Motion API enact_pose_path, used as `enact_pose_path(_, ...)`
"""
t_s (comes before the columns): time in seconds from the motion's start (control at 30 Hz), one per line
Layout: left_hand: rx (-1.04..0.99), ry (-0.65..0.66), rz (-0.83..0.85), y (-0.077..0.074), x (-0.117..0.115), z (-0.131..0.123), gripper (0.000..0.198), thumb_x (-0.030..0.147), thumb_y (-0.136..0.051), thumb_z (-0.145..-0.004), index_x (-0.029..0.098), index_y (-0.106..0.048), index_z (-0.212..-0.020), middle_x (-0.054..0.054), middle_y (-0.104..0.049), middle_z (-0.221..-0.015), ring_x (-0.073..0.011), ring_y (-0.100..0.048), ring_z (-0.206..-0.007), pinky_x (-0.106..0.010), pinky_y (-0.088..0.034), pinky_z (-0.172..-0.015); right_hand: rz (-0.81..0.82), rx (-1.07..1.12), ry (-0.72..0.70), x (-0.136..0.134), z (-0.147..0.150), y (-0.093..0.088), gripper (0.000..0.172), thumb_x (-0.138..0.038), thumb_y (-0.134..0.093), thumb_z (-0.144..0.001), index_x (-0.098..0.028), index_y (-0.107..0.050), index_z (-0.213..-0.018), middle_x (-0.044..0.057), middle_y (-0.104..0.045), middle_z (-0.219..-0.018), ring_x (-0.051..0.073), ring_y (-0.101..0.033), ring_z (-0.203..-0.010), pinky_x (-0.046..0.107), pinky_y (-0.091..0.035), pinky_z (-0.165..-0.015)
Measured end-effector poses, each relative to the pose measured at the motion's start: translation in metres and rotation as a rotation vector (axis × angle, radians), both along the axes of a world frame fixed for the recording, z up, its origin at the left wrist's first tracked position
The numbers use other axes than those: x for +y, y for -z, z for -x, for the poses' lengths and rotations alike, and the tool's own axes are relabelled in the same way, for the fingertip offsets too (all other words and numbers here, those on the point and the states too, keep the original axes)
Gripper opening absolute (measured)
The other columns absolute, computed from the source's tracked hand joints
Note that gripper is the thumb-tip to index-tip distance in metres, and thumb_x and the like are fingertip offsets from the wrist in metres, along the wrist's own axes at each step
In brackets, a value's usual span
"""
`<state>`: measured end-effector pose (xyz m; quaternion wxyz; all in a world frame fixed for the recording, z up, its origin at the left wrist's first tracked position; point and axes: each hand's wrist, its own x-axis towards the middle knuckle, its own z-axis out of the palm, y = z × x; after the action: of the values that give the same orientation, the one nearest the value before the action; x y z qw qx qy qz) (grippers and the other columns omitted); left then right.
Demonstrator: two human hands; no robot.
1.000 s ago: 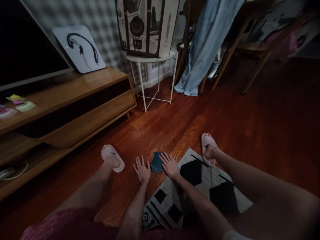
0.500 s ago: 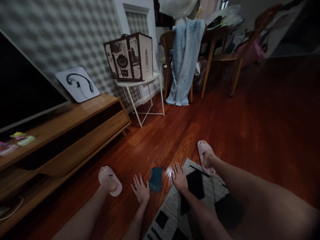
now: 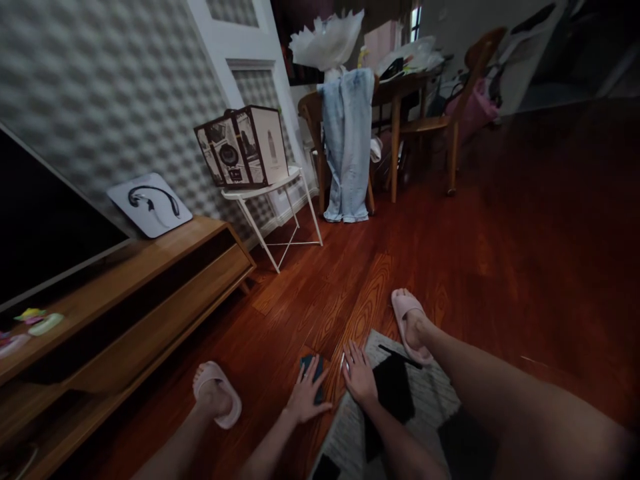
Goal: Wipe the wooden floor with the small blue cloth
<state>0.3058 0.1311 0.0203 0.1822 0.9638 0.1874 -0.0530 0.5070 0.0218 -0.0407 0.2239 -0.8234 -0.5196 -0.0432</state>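
Reddish-brown wood flooring (image 3: 450, 267) with bold grain runs through a dim room, past a low wooden cabinet (image 3: 210, 290) on the left and a white side table (image 3: 260, 192) bearing a boxy patterned case (image 3: 240, 150); beyond them, pale blue jeans (image 3: 347, 147) hang over the back of a wooden chair (image 3: 311, 113). Low in the view, a small dark teal cloth (image 3: 319, 395) lies on the boards, between two feet in pink slippers (image 3: 407, 307) and just left of a grey rug (image 3: 430, 397) with black shapes. Most of the cloth is covered, with its colour showing past the fingertips and again in the gap between forefinger and thumb; it looks flat and thin, but its full outline is hidden. Over it is the left hand (image 3: 304, 395), palm down, fingers straight and widely splayed, thumb stuck out toward the rug, a ring on one finger. It seems to rest on the fabric without gripping it, though how firmly it presses cannot be told. Near it, the right hand (image 3: 360, 379) is flattened too, palm down at the rug's edge, its fingers extended and slightly parted, with nothing visible in its grasp.
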Motion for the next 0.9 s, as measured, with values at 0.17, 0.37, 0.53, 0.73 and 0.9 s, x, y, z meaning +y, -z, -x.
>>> enact_pose_path(0.17, 0.004, 0.082, -0.039, -0.003, 0.012, 0.026, 0.103, 0.078, -0.061, -0.079, 0.031, -0.021, -0.161, -0.016, -0.013, -0.171, -0.0344, -0.015, -0.158, -0.061, -0.024, -0.125, -0.002, 0.019, 0.0, -0.001, 0.0, -0.001, 0.055, -0.028, -0.033, -0.1, -0.018, -0.051, -0.151, 0.01, -0.048, -0.158, 0.024, -0.034, -0.151, 0.046, -0.021, -0.125)
enact_pose_path(0.37, -0.133, -0.214, -0.11, 0.009, 0.015, 0.008, 0.068, 0.04, -0.057, -0.093, 0.033, -0.036, -0.157, -0.007, -0.025, -0.17, -0.0253, -0.024, -0.157, -0.055, -0.026, -0.127, 0.042, 0.035, -0.004, -0.002, 0.001, -0.004, 0.056, -0.029, -0.031, -0.101, -0.015, -0.05, -0.151, 0.012, -0.045, -0.16, 0.024, -0.033, -0.152, 0.046, -0.02, -0.126)
enact_pose_path(0.53, -0.235, -0.563, -0.066, 0.005, 0.046, -0.009, 0.082, 0.016, -0.05, -0.084, 0.024, -0.024, -0.162, -0.007, -0.03, -0.169, -0.0198, -0.022, -0.157, -0.049, -0.024, -0.129, 0.056, 0.019, -0.011, -0.003, 0.0, -0.003, 0.057, -0.027, -0.032, -0.099, -0.016, -0.048, -0.152, 0.011, -0.046, -0.159, 0.022, -0.03, -0.153, 0.046, -0.017, -0.127)
enact_pose_path(0.73, -0.233, -0.526, -0.09, 0.016, 0.036, -0.02, 0.083, 0.01, -0.046, -0.08, 0.02, -0.028, -0.16, -0.008, -0.024, -0.17, -0.0217, -0.014, -0.158, -0.055, -0.013, -0.131, 0.039, -0.016, -0.002, -0.005, -0.001, 0.0, 0.055, -0.026, -0.032, -0.099, -0.017, -0.051, -0.15, 0.01, -0.046, -0.16, 0.022, -0.032, -0.152, 0.045, -0.019, -0.127)
enact_pose_path(0.9, -0.212, -0.292, -0.031, 0.037, -0.037, -0.051, 0.091, 0.015, -0.053, -0.079, 0.027, -0.019, -0.163, -0.003, -0.013, -0.172, -0.0257, -0.011, -0.159, -0.063, -0.013, -0.13, 0.032, -0.038, -0.028, -0.008, -0.002, -0.003, 0.057, -0.026, -0.031, -0.1, -0.016, -0.046, -0.154, 0.01, -0.044, -0.161, 0.023, -0.031, -0.153, 0.046, -0.019, -0.126)
